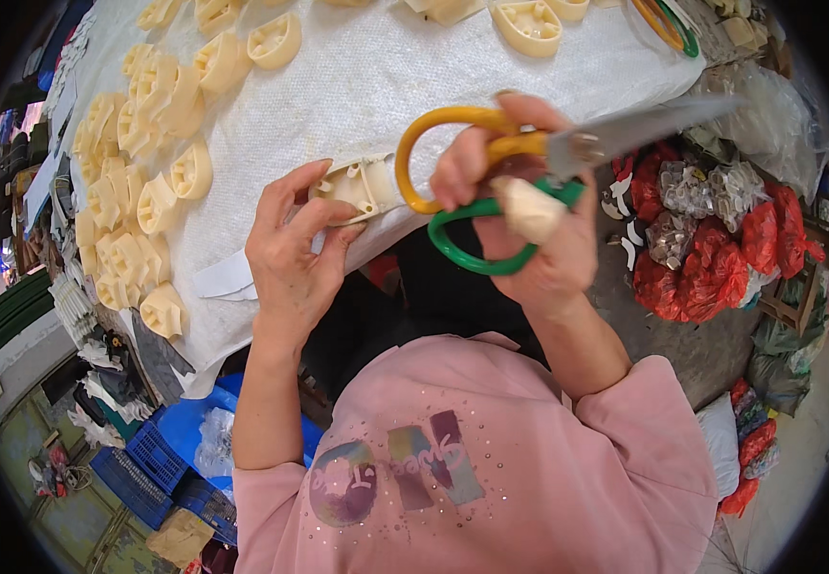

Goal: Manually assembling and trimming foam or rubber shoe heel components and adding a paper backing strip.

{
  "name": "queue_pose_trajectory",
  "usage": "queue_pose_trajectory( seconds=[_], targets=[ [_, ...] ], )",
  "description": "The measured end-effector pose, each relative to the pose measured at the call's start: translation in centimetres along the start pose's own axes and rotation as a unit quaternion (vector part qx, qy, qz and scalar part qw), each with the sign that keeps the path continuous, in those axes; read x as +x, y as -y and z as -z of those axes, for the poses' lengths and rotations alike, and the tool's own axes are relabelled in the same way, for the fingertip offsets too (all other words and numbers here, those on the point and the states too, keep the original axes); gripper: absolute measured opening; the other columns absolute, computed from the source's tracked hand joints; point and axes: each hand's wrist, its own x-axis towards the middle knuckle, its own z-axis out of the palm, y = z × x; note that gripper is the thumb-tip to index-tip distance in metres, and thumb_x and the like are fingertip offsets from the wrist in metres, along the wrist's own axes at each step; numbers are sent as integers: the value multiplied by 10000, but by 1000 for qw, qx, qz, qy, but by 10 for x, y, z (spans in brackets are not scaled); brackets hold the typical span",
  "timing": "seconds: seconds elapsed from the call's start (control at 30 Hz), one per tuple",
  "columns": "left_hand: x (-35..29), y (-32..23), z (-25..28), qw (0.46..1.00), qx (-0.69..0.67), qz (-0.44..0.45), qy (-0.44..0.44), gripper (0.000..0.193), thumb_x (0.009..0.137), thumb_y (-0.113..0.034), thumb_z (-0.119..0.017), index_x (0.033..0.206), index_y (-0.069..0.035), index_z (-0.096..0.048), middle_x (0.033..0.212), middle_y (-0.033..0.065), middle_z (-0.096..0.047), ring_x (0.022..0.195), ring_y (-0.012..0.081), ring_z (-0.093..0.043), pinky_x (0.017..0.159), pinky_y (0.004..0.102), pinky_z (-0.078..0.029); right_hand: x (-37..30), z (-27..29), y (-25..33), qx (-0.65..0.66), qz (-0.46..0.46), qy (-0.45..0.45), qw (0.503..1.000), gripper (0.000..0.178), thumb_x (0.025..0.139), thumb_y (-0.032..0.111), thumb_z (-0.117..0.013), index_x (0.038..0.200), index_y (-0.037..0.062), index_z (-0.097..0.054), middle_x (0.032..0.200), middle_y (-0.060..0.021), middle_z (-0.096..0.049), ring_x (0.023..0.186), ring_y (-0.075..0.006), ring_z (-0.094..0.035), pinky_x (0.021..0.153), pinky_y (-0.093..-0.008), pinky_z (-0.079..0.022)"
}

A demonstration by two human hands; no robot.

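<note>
My left hand (290,234) pinches a cream plastic housing (352,189), hollow side up, at the near edge of the white-covered table. Inside the housing, small round posts and ribs show. My right hand (539,225) grips a pair of scissors (582,145) with one yellow and one green handle loop. Their blades point to the right, blurred by motion, away from the housing. A pale cream lump (529,210) sits at my right thumb, over the green handle; whether it is a wrapping or a loose piece I cannot tell.
Many cream plastic parts (156,100) lie in a heap along the table's left side, with more at the far edge. Another yellow-and-green handle (668,24) lies at the far right corner. Red plastic bags (701,268) stand on the floor at right; blue crates (137,483) at lower left.
</note>
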Motion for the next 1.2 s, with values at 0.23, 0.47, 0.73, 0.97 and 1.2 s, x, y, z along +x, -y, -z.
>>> queue_pose_trajectory(
  seconds=[0.23, 0.47, 0.73, 0.97, 1.2],
  targets=[
    [-1, 1, -1, 1000, -16, 19, 8, 225, 585, 62, -720, 775, -36, -652, 1102, 114, -614, 1015, 243, -593, 836, 328, -488, 2, 8, -21, 37, -1, -10, 999, 455, 816, 65, -483, 1260, 27, -393, 832, -93, -453, 748, -182, -448, 696, -317, -390],
    [3, -2, 1, 1000, -13, 23, 9, 223, 590, 59, -718, 780, -35, -653, 1091, 116, -613, 1007, 245, -593, 845, 331, -483, 26, -4, -33, 8, 23, -72, 997, 471, 792, 42, -412, 1261, 24, -375, 834, -115, -439, 737, -211, -445, 708, -358, -400],
    [3, -1, 2, 1000, -12, 19, 9, 225, 586, 52, -726, 782, -26, -648, 1083, 125, -608, 996, 253, -595, 833, 326, -478, 35, -3, -35, -70, 23, -53, 996, 443, 817, 49, -421, 1258, 25, -391, 812, -104, -457, 727, -204, -463, 690, -342, -407],
    [-6, 0, 6, 999, -11, 30, 9, 217, 590, 50, -728, 776, -22, -642, 1085, 124, -606, 982, 252, -596, 822, 323, -481, 38, -8, -22, 72, 63, -30, 995, 459, 807, 16, -424, 1264, 26, -384, 818, -99, -454, 732, -192, -439, 692, -344, -401],
    [2, 0, 4, 999, -21, 34, 12, 229, 578, 58, -720, 779, -21, -644, 1090, 124, -602, 993, 258, -595, 833, 331, -475, 40, -8, -20, 68, 70, -41, 994, 445, 830, 38, -435, 1272, 50, -384, 811, -93, -432, 734, -191, -442, 693, -342, -399]
  ],
)
